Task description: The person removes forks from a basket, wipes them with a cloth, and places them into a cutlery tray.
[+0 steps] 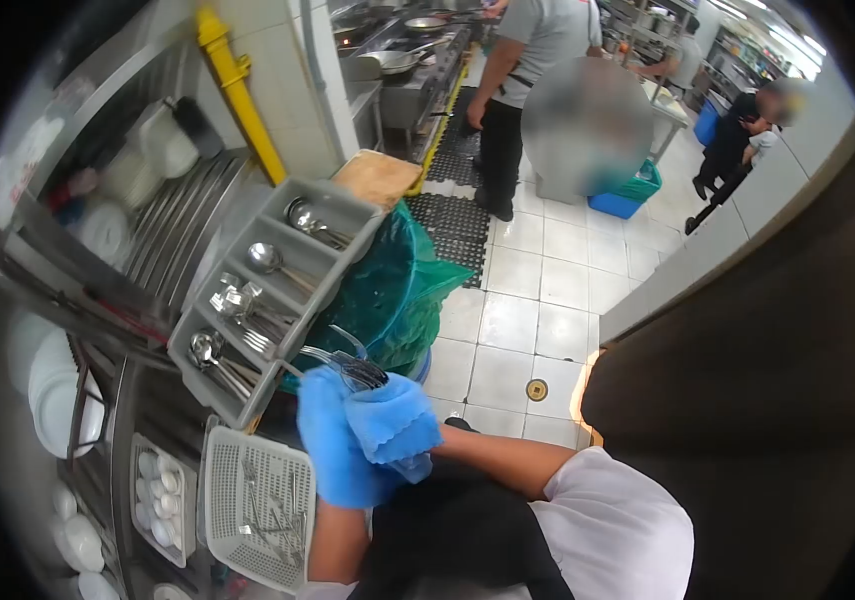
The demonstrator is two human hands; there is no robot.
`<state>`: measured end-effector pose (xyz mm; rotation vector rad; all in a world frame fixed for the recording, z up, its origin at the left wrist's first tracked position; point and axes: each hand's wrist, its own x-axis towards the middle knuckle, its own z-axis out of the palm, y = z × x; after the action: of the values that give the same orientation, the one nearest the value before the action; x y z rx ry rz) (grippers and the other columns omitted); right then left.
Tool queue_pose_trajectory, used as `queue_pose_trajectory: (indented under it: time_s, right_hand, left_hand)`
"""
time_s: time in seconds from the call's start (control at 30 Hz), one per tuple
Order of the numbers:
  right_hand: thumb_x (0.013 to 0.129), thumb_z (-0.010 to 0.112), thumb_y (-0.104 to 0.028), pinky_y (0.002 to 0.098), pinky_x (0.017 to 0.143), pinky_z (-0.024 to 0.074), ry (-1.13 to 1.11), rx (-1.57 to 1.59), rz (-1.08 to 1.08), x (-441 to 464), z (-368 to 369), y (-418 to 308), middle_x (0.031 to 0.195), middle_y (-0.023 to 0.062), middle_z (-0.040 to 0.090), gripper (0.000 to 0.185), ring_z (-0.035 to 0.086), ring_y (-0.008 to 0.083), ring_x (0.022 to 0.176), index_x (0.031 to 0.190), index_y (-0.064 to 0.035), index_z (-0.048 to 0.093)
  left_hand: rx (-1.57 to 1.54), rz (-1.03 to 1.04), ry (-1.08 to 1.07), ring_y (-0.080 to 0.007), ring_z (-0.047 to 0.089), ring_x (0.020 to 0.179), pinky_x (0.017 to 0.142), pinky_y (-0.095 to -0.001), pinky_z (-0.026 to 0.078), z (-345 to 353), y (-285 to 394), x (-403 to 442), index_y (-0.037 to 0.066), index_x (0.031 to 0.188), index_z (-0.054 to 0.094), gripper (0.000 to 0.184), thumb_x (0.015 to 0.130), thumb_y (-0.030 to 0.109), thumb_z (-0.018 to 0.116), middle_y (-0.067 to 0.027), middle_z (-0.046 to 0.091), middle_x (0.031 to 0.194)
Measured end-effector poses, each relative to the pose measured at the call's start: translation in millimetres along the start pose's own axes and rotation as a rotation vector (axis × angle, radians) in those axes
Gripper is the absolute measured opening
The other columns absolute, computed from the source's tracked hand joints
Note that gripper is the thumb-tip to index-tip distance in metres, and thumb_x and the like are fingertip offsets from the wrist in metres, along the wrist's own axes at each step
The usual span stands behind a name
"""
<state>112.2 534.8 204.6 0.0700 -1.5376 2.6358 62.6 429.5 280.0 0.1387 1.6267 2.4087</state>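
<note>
A blue cloth [388, 420] covers both of my hands, so the fingers are hidden. Several metal forks [360, 372] stick out of its upper end, bunched together with tines up and left. My left hand [336, 455] is closed under the cloth around the lower part of the bundle. On the other side, my right hand [418, 440] grips the cloth against the forks. Just left of the forks is a grey cutlery tray [293, 335], with spoons [266, 258], forks and other cutlery sorted into its compartments.
A green bag [428, 285] lines a bin beside the tray. Below, a perforated basket [298, 460] holds loose cutlery. Plates [63, 400] and cups [160, 495] fill shelves at left. A wall edge stands at right. Several people are farther back on the tiled floor [508, 320].
</note>
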Motion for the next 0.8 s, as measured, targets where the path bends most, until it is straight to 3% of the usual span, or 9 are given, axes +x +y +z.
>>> queue_pose_trajectory:
  time_s: [0.13, 0.23, 0.37, 0.43, 0.47, 0.6, 0.7, 0.73, 0.8]
  right_hand:
    - [0.090, 0.068, -0.017, 0.0321, 0.097, 0.0476, -0.070, -0.471, -0.314, -14, -15, 37, 0.121, 0.0069, 0.061, 0.035, 0.059, 0.0173, 0.110, 0.123, -0.0089, 0.060]
    - [0.089, 0.069, -0.017, 0.0324, 0.097, 0.0478, -0.064, -0.450, -0.281, -9, -17, 26, 0.120, 0.0073, 0.061, 0.036, 0.059, 0.0177, 0.110, 0.123, -0.0087, 0.060]
    - [0.087, 0.070, -0.016, 0.0328, 0.096, 0.0480, -0.057, -0.440, -0.290, -14, -18, 15, 0.120, 0.0079, 0.062, 0.038, 0.060, 0.0182, 0.109, 0.123, -0.0083, 0.061]
    - [0.086, 0.071, -0.016, 0.0330, 0.096, 0.0481, -0.057, -0.628, -0.410, -13, -20, 20, 0.120, 0.0081, 0.062, 0.038, 0.060, 0.0185, 0.109, 0.123, -0.0082, 0.061]
    - [0.086, 0.071, -0.014, 0.0332, 0.095, 0.0480, -0.042, -0.825, -0.475, -10, -21, 24, 0.119, 0.0080, 0.062, 0.038, 0.060, 0.0180, 0.109, 0.122, -0.0078, 0.062]
    - [0.085, 0.069, -0.011, 0.0321, 0.091, 0.0506, -0.096, -0.440, -0.209, -10, -11, 11, 0.113, 0.0071, 0.065, 0.032, 0.062, 0.0167, 0.103, 0.117, -0.0066, 0.064]
    - [0.089, 0.069, -0.018, 0.0290, 0.092, 0.0486, -0.155, -0.720, -0.151, 4, -16, 42, 0.114, 0.0078, 0.064, 0.035, 0.060, 0.0150, 0.100, 0.122, -0.0076, 0.062]
    - [0.087, 0.070, -0.017, 0.0290, 0.088, 0.0493, -0.010, -0.343, -0.132, 21, -14, 75, 0.110, 0.0085, 0.064, 0.032, 0.060, 0.0140, 0.096, 0.117, -0.0070, 0.063]
    - [0.087, 0.071, -0.014, 0.0274, 0.087, 0.0485, 0.463, -0.491, 0.181, 3, 83, -90, 0.109, 0.0096, 0.063, 0.032, 0.059, 0.0129, 0.098, 0.116, -0.0053, 0.061]
  left_hand:
    - [-0.282, -0.249, -0.012, -0.0106, 0.045, 0.068, 0.060, -0.0278, 0.042, 18, 56, 23, 0.014, 0.080, 0.048, 0.023, 0.102, 0.020, 0.043, 0.0001, 0.047, 0.077]
    - [0.424, 0.281, -0.011, -0.0153, 0.049, 0.070, 0.063, -0.0295, 0.045, 39, 59, 21, 0.012, 0.086, 0.051, 0.022, 0.102, 0.022, 0.041, -0.0028, 0.050, 0.080]
    - [1.223, -0.055, -0.116, -0.0157, 0.055, 0.082, 0.073, -0.0299, 0.047, -8, -11, 36, 0.003, 0.097, 0.056, 0.024, 0.101, 0.023, 0.043, -0.0115, 0.060, 0.097]
    - [1.042, 0.325, 0.032, -0.0251, 0.063, 0.076, 0.072, -0.0415, 0.050, -15, -27, 47, 0.003, 0.088, 0.063, 0.027, 0.093, 0.024, 0.047, -0.0133, 0.064, 0.079]
    - [0.649, -0.044, 0.098, -0.0208, 0.060, 0.069, 0.065, -0.0374, 0.049, 12, 8, 39, 0.004, 0.081, 0.062, 0.023, 0.091, 0.019, 0.047, -0.0096, 0.062, 0.075]
    - [-0.173, -0.004, -0.147, -0.0109, 0.055, 0.078, 0.069, -0.0259, 0.047, 10, 30, 24, 0.005, 0.106, 0.056, 0.015, 0.097, 0.016, 0.051, -0.0011, 0.056, 0.094]
    - [0.045, 0.098, -0.042, -0.0150, 0.054, 0.076, 0.069, -0.0292, 0.046, -7, 6, 29, 0.005, 0.097, 0.055, 0.010, 0.092, 0.013, 0.054, -0.0032, 0.054, 0.089]
    - [0.297, 0.265, -0.018, -0.0164, 0.054, 0.080, 0.071, -0.0304, 0.045, -13, -2, 30, 0.006, 0.095, 0.054, 0.009, 0.091, 0.013, 0.055, -0.0037, 0.054, 0.092]
    - [0.606, 0.522, 0.066, -0.0178, 0.053, 0.083, 0.073, -0.0314, 0.045, -19, -12, 29, 0.006, 0.093, 0.053, 0.008, 0.089, 0.013, 0.057, -0.0043, 0.054, 0.095]
